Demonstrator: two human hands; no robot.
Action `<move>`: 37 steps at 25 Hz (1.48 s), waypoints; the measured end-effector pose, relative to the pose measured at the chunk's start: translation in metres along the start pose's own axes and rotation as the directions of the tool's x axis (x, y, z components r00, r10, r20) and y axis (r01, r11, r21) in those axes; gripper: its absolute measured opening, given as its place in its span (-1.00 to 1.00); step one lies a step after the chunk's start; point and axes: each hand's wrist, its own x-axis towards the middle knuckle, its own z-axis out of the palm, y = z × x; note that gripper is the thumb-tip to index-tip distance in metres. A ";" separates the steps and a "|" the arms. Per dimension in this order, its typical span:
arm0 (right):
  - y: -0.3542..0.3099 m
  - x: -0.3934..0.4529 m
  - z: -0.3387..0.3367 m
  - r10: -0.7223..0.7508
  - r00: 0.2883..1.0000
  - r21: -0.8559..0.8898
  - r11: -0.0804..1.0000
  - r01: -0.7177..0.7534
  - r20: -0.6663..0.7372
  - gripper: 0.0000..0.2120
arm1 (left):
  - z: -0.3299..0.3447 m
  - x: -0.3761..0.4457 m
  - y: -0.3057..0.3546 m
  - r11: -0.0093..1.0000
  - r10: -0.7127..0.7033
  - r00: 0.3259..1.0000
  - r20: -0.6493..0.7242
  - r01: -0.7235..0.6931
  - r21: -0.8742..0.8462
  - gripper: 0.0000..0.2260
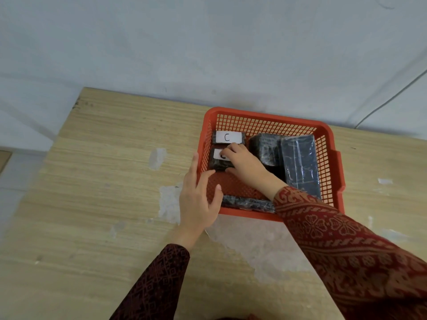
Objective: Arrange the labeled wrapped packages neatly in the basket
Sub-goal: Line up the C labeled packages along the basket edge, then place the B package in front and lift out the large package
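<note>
A red mesh basket (265, 117) stands on the wooden table. Inside, at the far left, lies a small dark wrapped package with a white "C" label (227, 137). Just in front of it is a second small labelled package (217, 161); my right hand (245, 166) grips it from the right, fingers covering part of its label. A dark cube-shaped package (264, 148) and a long dark package (300, 162) fill the right side. A flat dark package (248, 202) leans along the near wall. My left hand (198, 195) rests on the basket's left near corner, fingers spread.
The wooden table (104, 181) has worn pale patches left of and in front of the basket. A grey wall runs behind the table's far edge, with a thin cable (388, 101) at the right. The table's left edge drops off near the frame's left side.
</note>
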 end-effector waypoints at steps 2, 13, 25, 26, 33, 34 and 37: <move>-0.001 0.004 0.003 0.030 0.998 -0.053 0.998 -0.032 -0.047 -0.55 | 0.000 0.001 0.000 1.000 0.001 1.000 0.002 -0.001 -0.004 -0.69; 0.002 -0.042 -0.004 -0.043 0.999 0.069 0.997 0.045 -0.034 -0.54 | 0.003 0.000 -0.003 1.000 -0.016 1.000 0.020 0.016 0.011 -0.69; 0.030 -0.080 -0.003 0.004 0.934 0.019 1.000 -0.011 0.358 -0.64 | 0.004 -0.001 -0.001 0.999 -0.040 0.999 0.019 0.040 0.016 -0.71; 0.031 -0.078 -0.002 0.009 0.928 0.031 0.999 -0.023 0.373 -0.64 | 0.004 -0.001 -0.002 0.999 -0.041 0.999 0.020 0.041 0.018 -0.72; 0.036 -0.076 -0.007 0.005 0.933 0.333 0.933 -0.133 0.359 -0.78 | 0.004 0.000 -0.002 0.999 -0.031 0.999 0.014 0.031 0.008 -0.69; 0.035 -0.078 -0.008 0.018 0.944 0.404 0.901 -0.158 0.330 -0.78 | 0.004 0.000 -0.002 0.999 -0.033 0.999 0.013 0.033 0.009 -0.67; 0.030 -0.083 -0.008 0.072 0.978 0.494 0.855 -0.161 0.194 -0.75 | 0.003 0.000 -0.002 0.999 -0.034 0.999 0.015 0.034 0.018 -0.63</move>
